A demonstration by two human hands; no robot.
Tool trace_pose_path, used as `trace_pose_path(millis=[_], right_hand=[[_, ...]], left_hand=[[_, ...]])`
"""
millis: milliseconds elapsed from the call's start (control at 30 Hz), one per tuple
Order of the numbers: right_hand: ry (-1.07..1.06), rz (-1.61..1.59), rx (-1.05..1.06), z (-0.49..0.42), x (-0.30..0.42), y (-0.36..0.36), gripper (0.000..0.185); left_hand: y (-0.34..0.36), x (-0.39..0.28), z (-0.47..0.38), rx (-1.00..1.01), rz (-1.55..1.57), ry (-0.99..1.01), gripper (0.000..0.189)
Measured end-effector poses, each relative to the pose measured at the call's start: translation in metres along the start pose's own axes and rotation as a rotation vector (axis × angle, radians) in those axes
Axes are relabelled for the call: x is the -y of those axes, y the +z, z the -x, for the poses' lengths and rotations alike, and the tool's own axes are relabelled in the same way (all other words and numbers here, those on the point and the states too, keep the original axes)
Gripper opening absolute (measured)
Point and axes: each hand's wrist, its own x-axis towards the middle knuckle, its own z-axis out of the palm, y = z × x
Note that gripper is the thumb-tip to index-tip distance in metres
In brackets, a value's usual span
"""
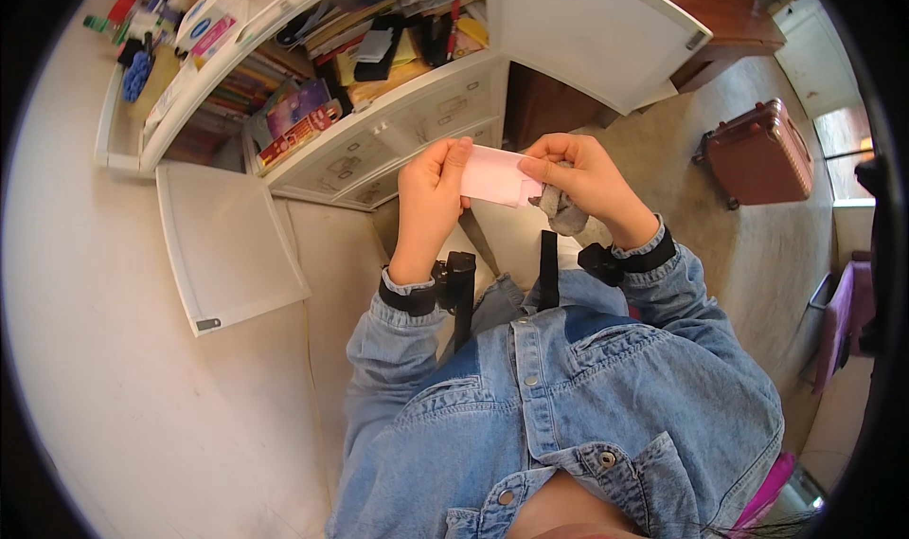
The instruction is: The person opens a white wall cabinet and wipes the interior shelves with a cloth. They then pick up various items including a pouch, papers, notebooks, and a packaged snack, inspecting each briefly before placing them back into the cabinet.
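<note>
Between my two hands is a folded piece of pale pink paper (497, 177), in front of the open cabinet. My left hand (434, 201) pinches its left end, thumb on top. At the other end, my right hand (586, 180) grips the paper between thumb and fingers. A crumpled grey cloth (566, 211) hangs from under the right hand's fingers, partly hidden by them. Both wrists carry black straps with small black devices.
A white cabinet (433, 105) ahead holds books, papers and a black pouch; its left door (231, 248) and right door (596, 31) stand open. Boxes and small items crowd its top. A reddish-brown suitcase (763, 154) stands on the floor at the right, near a wooden desk (742, 20).
</note>
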Motion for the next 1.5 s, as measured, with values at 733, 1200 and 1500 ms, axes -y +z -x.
trace_pose_path(millis=[733, 1200, 1500], right_hand=[[-0.985, 0.561, -0.518, 0.002, -0.017, 0.042, 0.024], [-0.36, -0.543, -0.153, 0.028, 0.006, 0.033, 0.024], [-0.256, -0.313, -0.242, 0.059, 0.001, -0.024, 0.014]], left_hand=[[0.037, 0.005, 0.027, 0.116, 0.453, 0.027, 0.036], [0.064, -0.001, 0.023, -0.011, 0.391, 0.201, 0.016], [0.06, -0.003, -0.002, -0.283, 0.125, 0.312, 0.02]])
